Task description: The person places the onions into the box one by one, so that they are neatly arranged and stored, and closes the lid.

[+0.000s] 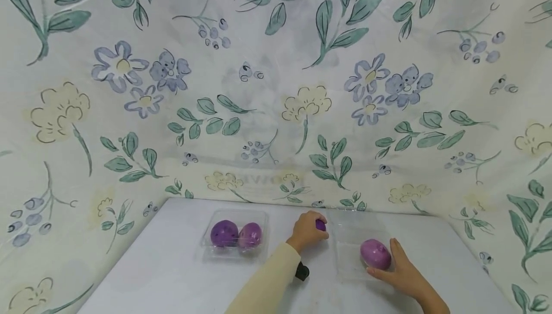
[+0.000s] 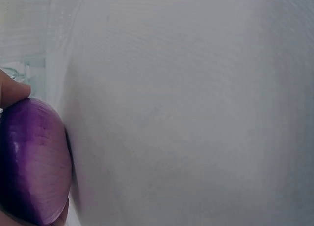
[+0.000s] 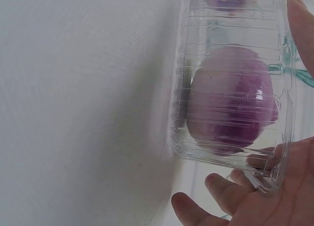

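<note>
My left hand (image 1: 308, 231) grips a purple onion (image 2: 37, 159) between thumb and fingers, at the left edge of a clear plastic box (image 1: 351, 268). Inside that box, toward its right side, sits a paler, pinkish-purple onion (image 1: 375, 254). Beside it, my right hand (image 1: 403, 273) is spread around the box's near right corner, thumb and fingers apart. In the right wrist view the box wall (image 3: 230, 159) stands between this hand and the pale onion, and fingertips show behind and below the corner.
To the left stands a second clear plastic box (image 1: 235, 257) with a dark purple onion (image 1: 224, 233) and a lighter one (image 1: 250, 235) side by side. A small black device (image 1: 303, 272) shows by the left wrist. A flowered cloth (image 1: 276, 88) hangs behind the white table (image 1: 164, 266).
</note>
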Tool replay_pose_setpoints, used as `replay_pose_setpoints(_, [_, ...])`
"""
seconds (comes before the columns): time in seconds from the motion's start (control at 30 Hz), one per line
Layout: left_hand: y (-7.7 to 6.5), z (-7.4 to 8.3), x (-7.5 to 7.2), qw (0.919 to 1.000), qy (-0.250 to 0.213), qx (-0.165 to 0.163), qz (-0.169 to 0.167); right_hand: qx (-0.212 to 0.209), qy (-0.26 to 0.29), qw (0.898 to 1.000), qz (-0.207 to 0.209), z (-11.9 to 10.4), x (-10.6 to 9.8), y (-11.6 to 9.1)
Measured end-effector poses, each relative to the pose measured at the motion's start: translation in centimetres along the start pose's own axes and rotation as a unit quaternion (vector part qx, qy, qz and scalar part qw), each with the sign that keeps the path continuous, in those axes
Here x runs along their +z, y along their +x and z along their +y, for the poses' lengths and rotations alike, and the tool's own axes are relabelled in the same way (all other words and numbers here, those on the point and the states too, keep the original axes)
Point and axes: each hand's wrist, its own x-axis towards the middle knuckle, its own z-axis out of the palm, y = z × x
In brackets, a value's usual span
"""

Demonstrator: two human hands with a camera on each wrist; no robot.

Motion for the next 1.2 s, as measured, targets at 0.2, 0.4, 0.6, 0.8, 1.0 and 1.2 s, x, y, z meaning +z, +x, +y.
replay_pose_setpoints(0.2, [-0.15,-0.33,-0.04,0.9992,-0.033,-0.020,0.007,0.009,0.002,1.000,-0.005,-0.47,-0.09,-0.13])
replay_pose_setpoints(0.4, [-0.35,-0.31,-0.12,0.9990,-0.040,-0.016,0.009,0.008,0.011,1.000,-0.007,-0.39,-0.11,-0.27])
replay_pose_setpoints(0.6, [-0.43,-0.47,-0.09,0.9982,-0.058,-0.013,0.014,0.001,0.006,1.000,-0.007,-0.26,-0.14,-0.29])
replay_pose_setpoints(0.8, [-0.46,-0.29,-0.20,0.9972,-0.071,-0.018,0.018,0.007,0.000,1.000,-0.006,-0.32,-0.20,-0.26])
replay_pose_setpoints(1.0, [-0.92,-0.16,-0.20,0.9960,-0.084,-0.024,0.017,-0.004,-0.003,1.000,-0.002,-0.38,-0.28,-0.40])
replay_pose_setpoints(1.2, [-0.98,-0.12,0.04,0.9962,-0.079,-0.035,0.011,0.001,0.005,1.000,-0.002,-0.32,-0.34,-0.36])
